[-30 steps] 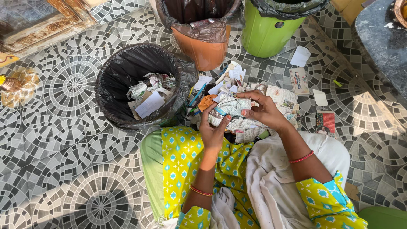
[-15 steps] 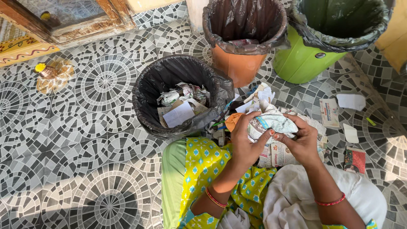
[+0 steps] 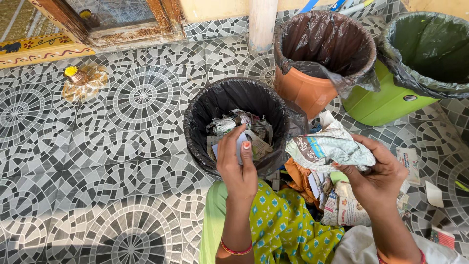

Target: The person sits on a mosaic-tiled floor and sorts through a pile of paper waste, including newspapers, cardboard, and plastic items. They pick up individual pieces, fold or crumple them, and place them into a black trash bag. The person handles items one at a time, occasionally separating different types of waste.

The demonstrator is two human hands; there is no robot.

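The right hand (image 3: 378,173) grips a crumpled wad of newspaper (image 3: 330,149), fingers curled under it and thumb pressing its near edge, holding it up in the air just right of the black-lined bin (image 3: 234,98). The wad is pale with blue-green and dark brown printed patches, and it hangs above a loose heap of paper scraps (image 3: 342,205) lying on the floor between the person's knees and the bins.

The left hand (image 3: 237,168) is raised with its fingers loosely upright and its palm turned toward the person. It holds nothing that can be seen, and it hovers over the near rim of the black-lined bin. Inside that bin lie crumpled newspaper balls and a flat white slip of paper (image 3: 242,139), partly hidden behind the left fingers.

Farther off and to the right stands an orange bin (image 3: 305,88) with a dark brown liner, seemingly bare inside as far as the view reaches. Right of it, at the far right edge, stands a green bin (image 3: 391,100) with a dark liner. The three bins stand close together, the orange one just beyond the black one.

The floor (image 3: 97,161) is grey and white mosaic tile in round patterns. A few paper slips (image 3: 432,193) lie scattered at the right. At the far left, a small brass lamp (image 3: 78,76) sits on the tiles before a worn wooden door frame (image 3: 112,29). The person wears a yellow-green patterned garment (image 3: 278,225) and a red bangle (image 3: 237,249) on the left wrist.
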